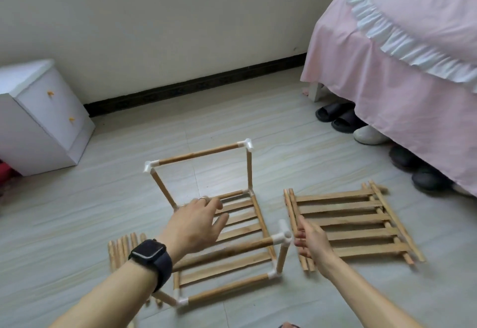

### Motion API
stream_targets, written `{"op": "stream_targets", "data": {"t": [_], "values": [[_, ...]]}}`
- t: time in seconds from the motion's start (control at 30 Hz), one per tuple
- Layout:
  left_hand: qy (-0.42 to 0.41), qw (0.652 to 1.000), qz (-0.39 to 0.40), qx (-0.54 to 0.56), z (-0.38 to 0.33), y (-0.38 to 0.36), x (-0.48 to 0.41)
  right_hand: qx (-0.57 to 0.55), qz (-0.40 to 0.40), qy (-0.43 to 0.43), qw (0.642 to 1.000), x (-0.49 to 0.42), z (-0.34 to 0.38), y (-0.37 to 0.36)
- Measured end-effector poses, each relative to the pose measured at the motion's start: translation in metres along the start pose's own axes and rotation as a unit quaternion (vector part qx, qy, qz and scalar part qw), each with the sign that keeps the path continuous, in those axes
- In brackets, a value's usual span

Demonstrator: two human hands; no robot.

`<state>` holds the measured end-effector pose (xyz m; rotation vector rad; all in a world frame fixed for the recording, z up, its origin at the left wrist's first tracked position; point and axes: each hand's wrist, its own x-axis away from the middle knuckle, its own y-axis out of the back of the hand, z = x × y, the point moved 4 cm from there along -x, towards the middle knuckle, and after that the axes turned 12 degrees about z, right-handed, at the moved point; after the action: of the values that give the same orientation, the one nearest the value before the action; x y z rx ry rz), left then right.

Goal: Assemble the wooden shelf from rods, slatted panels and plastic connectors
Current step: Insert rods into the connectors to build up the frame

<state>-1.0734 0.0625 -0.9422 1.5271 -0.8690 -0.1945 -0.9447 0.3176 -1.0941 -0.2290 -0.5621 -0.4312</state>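
Wood rods joined by white plastic connectors form the partly built shelf frame [204, 153], which stands on the floor [77, 224] at the centre of the scene. One slatted panel [240, 227] lies in the bottom level of the frame. Upright rods are visible at the far left, far right and near right corners. One top rod spans the far side, and the near top rod [232, 250] spans the near side.

Left hand [196, 224]: located over the slatted panel, inside the frame outline, just beyond the near top rod. Its fingers [216, 205] are spread and released and grasp nothing. Contact with the frame cannot be determined. A dark watch [152, 255] sits on the wrist.

Right hand [312, 242]: located just right of the near right connector [282, 236], between the frame and the spare slatted panels [356, 224]. Its fingers [303, 240] extend loosely toward the connector, released, holding nothing. Blur prevents confirming contact.

The spare slatted panels lie stacked flat on the floor, right of the frame. The loose rods [121, 250] lie side by side on the floor, left of the frame's near end.

A white cabinet [46, 121] stands far left. A bed [387, 82] with a pink cover stands far right, with shoes [333, 110] beneath its edge.
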Motion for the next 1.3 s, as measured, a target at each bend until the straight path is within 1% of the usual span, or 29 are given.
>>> {"op": "stream_targets", "data": {"t": [0.07,0.13,0.2,0.3,0.4,0.47,0.57,0.7,0.8,0.93,1.13,1.2,1.3], "values": [[-0.046,0.999,0.004,-0.028,-0.037,0.000,-0.019,0.074,-0.047,-0.055,0.995,-0.010,-0.027,0.026],[-0.085,0.996,0.014,-0.034,-0.069,-0.009,-0.037,0.116,-0.092,-0.109,0.983,-0.020,-0.051,0.048],[-0.116,0.993,0.031,-0.020,-0.095,-0.021,-0.050,0.089,-0.121,-0.155,0.976,-0.027,-0.073,0.063],[-0.151,0.987,0.062,-0.013,-0.122,-0.051,-0.064,-0.030,-0.129,-0.216,0.967,-0.038,-0.099,0.070],[-0.149,0.985,0.077,0.033,-0.129,-0.074,-0.068,-0.143,-0.138,-0.208,0.958,-0.051,-0.108,0.071],[-0.145,0.987,0.054,0.040,-0.129,-0.078,-0.069,-0.205,-0.149,-0.203,0.946,-0.056,-0.108,0.072],[-0.133,0.990,0.041,0.037,-0.130,-0.078,-0.067,-0.240,-0.158,-0.208,0.935,-0.056,-0.105,0.075],[-0.099,0.991,0.047,0.073,-0.134,-0.079,-0.064,-0.225,-0.151,-0.211,0.939,-0.061,-0.102,0.075],[-0.088,0.987,0.068,0.115,-0.139,-0.084,-0.059,-0.196,-0.164,-0.205,0.945,-0.069,-0.099,0.075],[-0.093,0.988,0.057,0.110,-0.142,-0.085,-0.059,-0.158,-0.197,-0.211,0.945,-0.083,-0.102,0.084],[-0.118,0.987,0.048,0.102,-0.144,-0.085,-0.059,-0.035,-0.217,-0.240,0.946,-0.097,-0.113,0.106],[-0.113,0.987,0.047,0.107,-0.141,-0.081,-0.063,-0.038,-0.220,-0.236,0.946,-0.093,-0.110,0.109],[-0.102,0.985,0.061,0.128,-0.136,-0.081,-0.069,-0.111,-0.245,-0.191,0.944,-0.081,-0.098,0.108]]}}
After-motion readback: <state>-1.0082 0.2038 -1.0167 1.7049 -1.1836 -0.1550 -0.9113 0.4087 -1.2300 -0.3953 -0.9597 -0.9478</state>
